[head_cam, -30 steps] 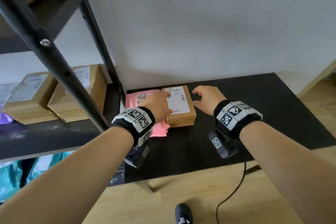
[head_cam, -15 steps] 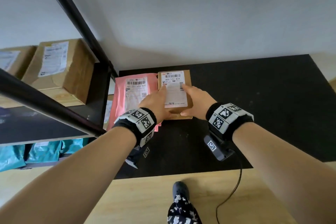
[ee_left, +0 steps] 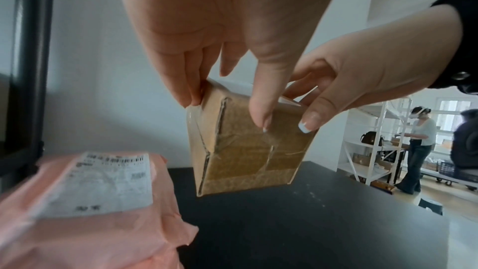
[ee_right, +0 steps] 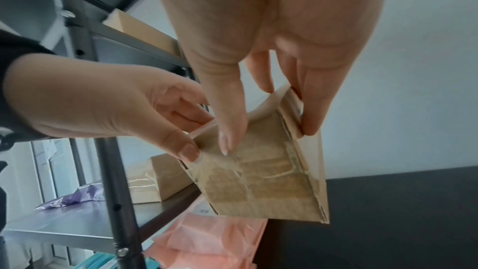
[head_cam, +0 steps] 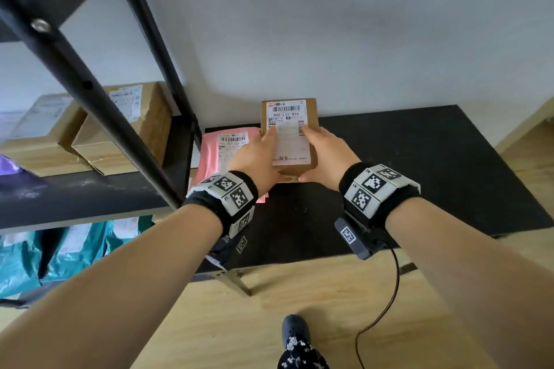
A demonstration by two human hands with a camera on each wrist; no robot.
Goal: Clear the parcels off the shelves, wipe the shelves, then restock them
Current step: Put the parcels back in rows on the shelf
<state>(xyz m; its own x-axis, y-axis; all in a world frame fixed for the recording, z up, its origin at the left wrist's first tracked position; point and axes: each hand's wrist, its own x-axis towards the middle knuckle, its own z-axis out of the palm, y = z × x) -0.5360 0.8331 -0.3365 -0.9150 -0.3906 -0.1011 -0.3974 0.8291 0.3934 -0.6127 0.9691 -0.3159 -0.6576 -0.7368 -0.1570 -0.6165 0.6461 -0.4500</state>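
A small brown cardboard box (head_cam: 288, 135) with a white shipping label hangs in the air above the black table (head_cam: 419, 174). My left hand (head_cam: 257, 153) grips its left side, thumb on the near end. My right hand (head_cam: 322, 153) grips the right side the same way. The left wrist view shows the box's taped near end (ee_left: 240, 150) clear of the tabletop. A pink mailer parcel (head_cam: 221, 156) lies on the table just left of and below the box, also seen as a pink parcel (ee_left: 90, 201) from the left wrist.
A black metal shelf unit (head_cam: 75, 201) stands at left, its slanted post (head_cam: 99, 105) close to my left arm. Two cardboard boxes (head_cam: 126, 135) and a purple bag (head_cam: 9, 165) sit on it, teal bags (head_cam: 60, 252) below. A cable (head_cam: 386, 302) hangs from my right wrist.
Both hands closed round the small box that lay on the table beside the pink parcel and raised it off the tabletop, tilting its far end upward.
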